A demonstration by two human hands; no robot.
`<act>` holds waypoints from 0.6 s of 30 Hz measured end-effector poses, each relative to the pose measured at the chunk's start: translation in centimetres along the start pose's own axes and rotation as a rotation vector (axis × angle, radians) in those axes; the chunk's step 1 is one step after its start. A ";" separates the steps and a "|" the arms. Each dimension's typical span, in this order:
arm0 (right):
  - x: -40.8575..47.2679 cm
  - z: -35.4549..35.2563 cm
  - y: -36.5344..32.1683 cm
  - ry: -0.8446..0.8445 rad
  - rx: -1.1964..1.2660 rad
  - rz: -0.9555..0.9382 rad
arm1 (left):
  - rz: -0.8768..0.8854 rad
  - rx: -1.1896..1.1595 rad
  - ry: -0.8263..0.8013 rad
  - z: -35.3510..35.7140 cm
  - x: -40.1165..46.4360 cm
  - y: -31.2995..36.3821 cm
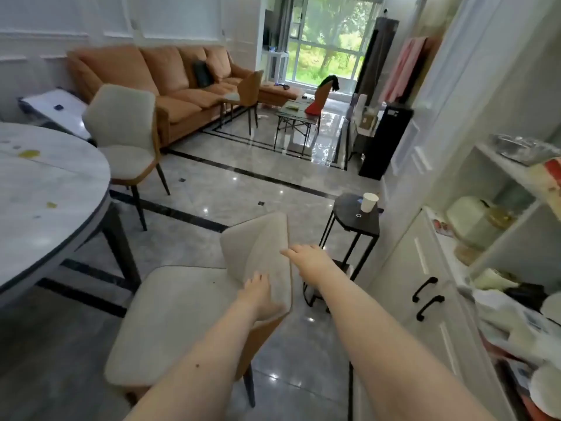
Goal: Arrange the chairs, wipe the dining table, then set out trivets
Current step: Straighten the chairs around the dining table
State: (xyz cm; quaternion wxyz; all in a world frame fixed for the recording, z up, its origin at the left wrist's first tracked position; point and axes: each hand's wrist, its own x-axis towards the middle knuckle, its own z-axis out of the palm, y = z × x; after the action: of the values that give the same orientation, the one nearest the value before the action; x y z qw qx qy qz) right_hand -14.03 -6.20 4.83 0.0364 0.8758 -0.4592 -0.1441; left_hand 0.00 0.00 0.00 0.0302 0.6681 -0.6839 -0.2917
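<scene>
- We've got both hands on the near chair (194, 314), which stands on the tiled floor (212, 189) just off the rim of the round dining surface (51, 189).
- Our left hand (261, 294) lies against the inner face of the backrest, fingers (256, 279) fairly straight and spread over the pale fabric, thumb at the lower edge.
- Our right hand (306, 256) sits at the top right edge of the backrest; its fingers curl over that edge, though how firmly they grip we cannot tell.
- The seat points left and toward us, its front edge aimed at the table leg; the backrest is on the right, toward the white cabinets (425, 284).
- Close on the right of the backrest stands a small black side table (349, 226) carrying a paper cup (369, 202).
- Open floor runs ahead of the chair, toward the orange sofa (170, 83).
- A second chair (124, 138) stands farther along the table's rim, backrest toward the sofa, seat facing the table.
- The tabletop shows a few yellowish spots (28, 154) near its far edge.
- A third chair (246, 92) stands well apart, beside the sofa.
</scene>
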 end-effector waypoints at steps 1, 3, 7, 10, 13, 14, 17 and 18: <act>1.2 0.2 0.6 -0.008 -0.017 -0.018 | -0.022 0.001 -0.041 0.2 1.1 0.3; 3.9 1.5 2.6 -0.009 -0.036 -0.075 | -0.100 -0.051 -0.098 0.7 3.7 0.9; 7.9 4.6 5.5 -0.029 -0.083 -0.240 | -0.247 -0.192 -0.131 1.0 7.4 3.0; 9.5 6.2 6.7 -0.039 -0.092 -0.325 | -0.344 -0.258 -0.108 1.3 9.4 4.3; 10.8 6.6 7.6 -0.026 -0.096 -0.394 | -0.427 -0.253 -0.111 2.2 10.9 4.9; 11.4 6.8 7.7 -0.023 -0.103 -0.416 | -0.450 -0.241 -0.108 2.5 11.1 4.9; 13.1 7.4 7.7 -0.044 -0.080 -0.457 | -0.484 -0.240 -0.129 2.9 11.7 4.4; 13.5 7.6 7.7 -0.073 -0.074 -0.467 | -0.486 -0.253 -0.149 2.8 11.8 4.2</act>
State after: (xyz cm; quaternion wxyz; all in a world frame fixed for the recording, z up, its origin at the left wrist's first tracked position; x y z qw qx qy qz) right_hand -15.08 -21.10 -3.88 0.0175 0.9506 -0.2398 -0.1966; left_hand -6.23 -10.29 -4.57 -0.0079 0.7800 -0.4623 -0.4217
